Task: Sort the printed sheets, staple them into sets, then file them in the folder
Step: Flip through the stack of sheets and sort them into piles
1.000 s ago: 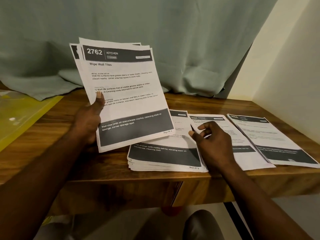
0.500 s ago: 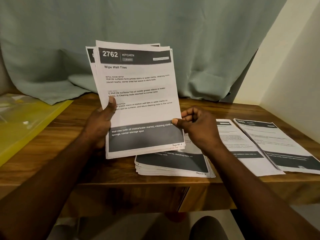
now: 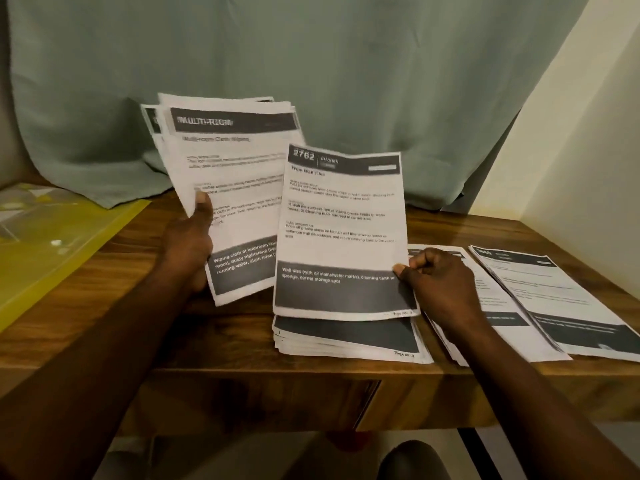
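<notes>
Since a moment ago, your right hand (image 3: 446, 289) has peeled the "2762 KITCHEN" sheet (image 3: 341, 233) off the held stack (image 3: 228, 188) and carries it over the nearest table pile (image 3: 349, 336)

Your thumb and fingers pinch that sheet's right edge, keeping it upright and readable; it is headed "Wipe Wall Tiles", so you seem to be matching it to a pile. Your left hand (image 3: 188, 247) is closed on the rest, thumb across the face, now showing a blurred "Multi-room" title. Two more sorted piles (image 3: 540, 299) lie right of it on the wooden table (image 3: 114, 323); the yellow folder (image 3: 59, 244) waits at far left, well apart
</notes>
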